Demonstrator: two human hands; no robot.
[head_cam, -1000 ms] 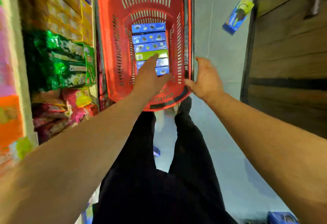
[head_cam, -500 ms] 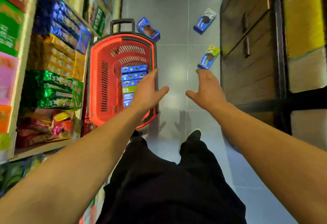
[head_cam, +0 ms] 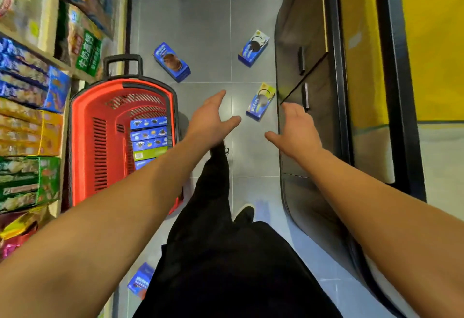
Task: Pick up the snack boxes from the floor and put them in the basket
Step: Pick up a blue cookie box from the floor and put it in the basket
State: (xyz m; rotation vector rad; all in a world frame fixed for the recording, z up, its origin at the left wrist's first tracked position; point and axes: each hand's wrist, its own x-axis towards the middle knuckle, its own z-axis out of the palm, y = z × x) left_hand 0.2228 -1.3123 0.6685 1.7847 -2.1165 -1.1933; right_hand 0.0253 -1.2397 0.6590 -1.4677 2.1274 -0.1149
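Observation:
The red basket (head_cam: 85, 141) stands on the floor at the left, with several blue boxes and one green box (head_cam: 149, 153) stacked inside. Three blue snack boxes lie on the grey tiles ahead: one (head_cam: 172, 62) just beyond the basket, one (head_cam: 253, 48) farther right, and one with a yellow end (head_cam: 260, 101) closest to my hands. A fourth blue box (head_cam: 140, 280) lies by my left leg. My left hand (head_cam: 211, 119) hovers open to the right of the basket. My right hand (head_cam: 295, 129) is open too, just right of the yellow-ended box. Neither holds anything.
Shelves packed with snack packets (head_cam: 30, 121) line the left side, close against the basket. A dark wooden cabinet (head_cam: 308, 66) with handles borders the aisle on the right. The basket's black pull handle (head_cam: 123, 64) sticks out at its far end. My black-trousered legs (head_cam: 221, 192) fill the lower middle.
The view has pulled back and up from the basket, showing more floor and boxes. My left hand has come out of the basket to the right; both hands now reach over the tiles.

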